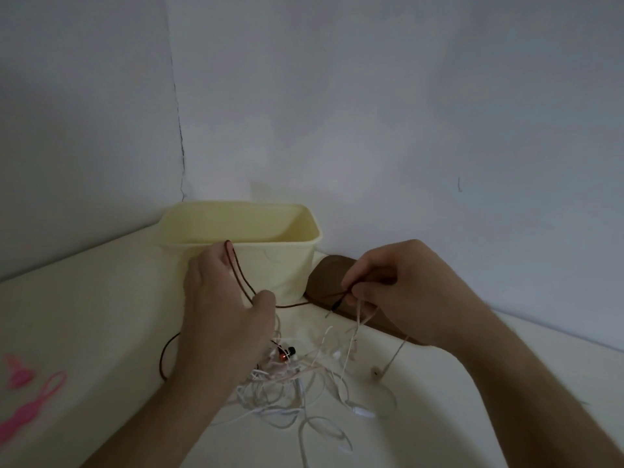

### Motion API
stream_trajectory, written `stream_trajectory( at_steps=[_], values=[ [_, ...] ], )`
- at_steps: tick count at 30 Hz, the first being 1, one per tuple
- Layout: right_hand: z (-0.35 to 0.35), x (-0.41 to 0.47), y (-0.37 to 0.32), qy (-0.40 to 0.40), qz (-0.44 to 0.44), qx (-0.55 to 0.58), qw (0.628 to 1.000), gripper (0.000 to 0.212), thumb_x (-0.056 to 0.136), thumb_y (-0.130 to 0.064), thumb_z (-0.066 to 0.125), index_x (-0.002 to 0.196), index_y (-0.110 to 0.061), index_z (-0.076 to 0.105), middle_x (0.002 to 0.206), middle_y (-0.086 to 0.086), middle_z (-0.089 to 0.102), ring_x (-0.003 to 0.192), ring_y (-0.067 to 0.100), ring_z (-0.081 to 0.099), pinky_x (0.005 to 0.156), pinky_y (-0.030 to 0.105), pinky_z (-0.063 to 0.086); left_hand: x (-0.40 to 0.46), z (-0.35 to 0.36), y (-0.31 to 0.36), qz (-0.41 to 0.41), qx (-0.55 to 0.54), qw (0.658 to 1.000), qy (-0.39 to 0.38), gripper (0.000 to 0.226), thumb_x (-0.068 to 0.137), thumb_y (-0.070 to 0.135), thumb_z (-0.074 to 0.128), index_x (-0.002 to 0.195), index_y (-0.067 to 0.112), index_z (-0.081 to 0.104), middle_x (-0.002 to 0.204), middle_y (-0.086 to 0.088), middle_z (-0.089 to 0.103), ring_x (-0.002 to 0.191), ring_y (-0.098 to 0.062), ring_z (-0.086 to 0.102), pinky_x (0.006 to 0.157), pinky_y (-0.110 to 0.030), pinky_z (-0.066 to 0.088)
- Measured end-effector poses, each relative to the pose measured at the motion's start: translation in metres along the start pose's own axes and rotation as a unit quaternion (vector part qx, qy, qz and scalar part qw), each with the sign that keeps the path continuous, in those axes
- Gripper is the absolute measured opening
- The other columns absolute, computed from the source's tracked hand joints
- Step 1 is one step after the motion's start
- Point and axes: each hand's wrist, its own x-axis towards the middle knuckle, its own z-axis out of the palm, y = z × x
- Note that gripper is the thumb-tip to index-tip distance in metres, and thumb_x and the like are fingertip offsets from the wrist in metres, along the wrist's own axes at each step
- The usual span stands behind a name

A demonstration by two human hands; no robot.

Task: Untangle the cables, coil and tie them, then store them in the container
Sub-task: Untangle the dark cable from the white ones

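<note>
The grip of the left hand (223, 298) holds a loop of the dark red cable (241, 276) before the container (270, 261); the right hand (388, 292) pinches its plug end. Coiling is under way — the white cables (287, 383) lie tangled on the desk (84, 298). Next comes another loop, I judge — then a pink tie (47, 390).

One head-worn view only, looking forward and down from close above the table (84, 315). It faces the wall corner, where the cream container (270, 265) sits. Both forearms enter from the bottom edge, near the lens; wide-angle bending shows.
</note>
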Motion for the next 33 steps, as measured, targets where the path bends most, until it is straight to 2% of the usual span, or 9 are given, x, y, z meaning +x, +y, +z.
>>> stream_trajectory(
  at_steps=[4, 8, 11, 15, 18, 20, 23, 28, 33],
  values=[
    [0.007, -0.001, -0.005, -0.007, -0.026, -0.006, 1.000, 0.023, 0.094, -0.010, 0.074, 0.085, -0.031, 0.079, 0.072, -0.016, 0.077, 0.071, 0.002, 0.074, 0.068, 0.015, 0.057, -0.011, 0.000, 0.006, 0.111, 0.026, 0.993, 0.037, 0.071, 0.072, 0.016, 0.075, 0.134, 0.015, 0.040, 0.126, 0.008, 0.034, 0.126, -0.022, 0.037, 0.112, -0.045, 0.039],
    [0.016, 0.001, -0.008, -0.017, -0.045, -0.011, 0.999, 0.020, 0.096, -0.016, 0.075, 0.085, -0.033, 0.078, 0.080, -0.020, 0.075, 0.075, 0.000, 0.069, 0.064, 0.010, 0.050, -0.017, 0.001, 0.008, 0.211, -0.017, 0.973, 0.095, 0.049, 0.070, 0.015, 0.070, 0.107, 0.022, 0.037, 0.107, 0.013, 0.030, 0.104, -0.019, 0.041, 0.092, -0.028, 0.036],
    [0.018, 0.000, -0.008, -0.029, -0.046, -0.021, 0.998, 0.019, 0.096, -0.016, 0.076, 0.090, -0.034, 0.078, 0.081, -0.019, 0.074, 0.077, -0.006, 0.067, 0.065, 0.006, 0.047, -0.014, 0.003, 0.005, 0.195, -0.027, 0.971, 0.136, 0.052, 0.073, 0.002, 0.076, 0.098, 0.022, 0.034, 0.099, 0.012, 0.028, 0.095, -0.019, 0.039, 0.082, -0.029, 0.037],
    [0.019, -0.002, -0.009, -0.051, -0.039, 0.007, 0.998, 0.033, 0.093, 0.006, 0.071, 0.095, -0.026, 0.078, 0.076, -0.016, 0.076, 0.069, -0.002, 0.071, 0.065, 0.014, 0.054, -0.013, 0.001, 0.001, 0.199, -0.079, 0.977, 0.000, 0.030, 0.085, 0.017, 0.073, 0.106, 0.025, 0.053, 0.102, 0.013, 0.056, 0.101, -0.011, 0.057, 0.087, -0.015, 0.044],
    [0.023, -0.003, -0.009, -0.054, -0.056, 0.018, 0.997, 0.039, 0.090, 0.011, 0.070, 0.093, -0.026, 0.078, 0.086, -0.007, 0.080, 0.075, 0.013, 0.077, 0.075, 0.031, 0.065, -0.019, 0.006, 0.003, 0.158, -0.116, 0.959, -0.206, 0.017, 0.094, 0.041, 0.065, 0.111, 0.037, 0.067, 0.102, 0.015, 0.073, 0.104, -0.011, 0.068, 0.088, -0.025, 0.053],
    [0.024, -0.001, -0.008, -0.051, -0.061, 0.023, 0.997, 0.041, 0.087, 0.013, 0.069, 0.093, -0.027, 0.077, 0.087, -0.007, 0.079, 0.076, 0.015, 0.077, 0.077, 0.034, 0.065, -0.021, 0.008, 0.002, 0.135, -0.118, 0.950, -0.255, 0.006, 0.100, 0.034, 0.066, 0.101, 0.032, 0.072, 0.086, 0.010, 0.076, 0.081, -0.012, 0.072, 0.075, -0.038, 0.057],
    [0.021, 0.000, -0.005, -0.048, -0.048, 0.023, 0.997, 0.037, 0.089, 0.009, 0.070, 0.096, -0.026, 0.077, 0.086, -0.006, 0.080, 0.075, 0.015, 0.077, 0.079, 0.038, 0.066, -0.020, 0.008, -0.003, 0.109, -0.138, 0.955, -0.240, 0.022, 0.104, 0.020, 0.060, 0.086, 0.028, 0.071, 0.059, 0.006, 0.062, 0.049, -0.013, 0.051, 0.049, -0.034, 0.043],
    [0.009, -0.003, -0.007, -0.020, -0.015, 0.029, 0.999, 0.026, 0.096, -0.001, 0.072, 0.086, -0.023, 0.081, 0.073, -0.006, 0.079, 0.063, 0.007, 0.073, 0.063, 0.020, 0.058, -0.014, 0.009, -0.006, 0.080, -0.153, 0.966, -0.194, 0.020, 0.102, 0.026, 0.061, 0.086, 0.031, 0.072, 0.054, 0.005, 0.039, 0.050, -0.012, 0.036, 0.048, -0.028, 0.032],
    [0.005, -0.001, -0.003, 0.037, -0.002, 0.014, 0.999, 0.029, 0.097, -0.004, 0.067, 0.081, -0.025, 0.079, 0.071, -0.003, 0.078, 0.062, 0.008, 0.073, 0.061, 0.023, 0.057, -0.012, 0.005, -0.003, 0.051, -0.197, 0.965, -0.165, 0.018, 0.099, 0.021, 0.065, 0.083, 0.021, 0.073, 0.056, 0.010, 0.042, 0.054, -0.009, 0.038, 0.052, -0.024, 0.034]
  ],
)
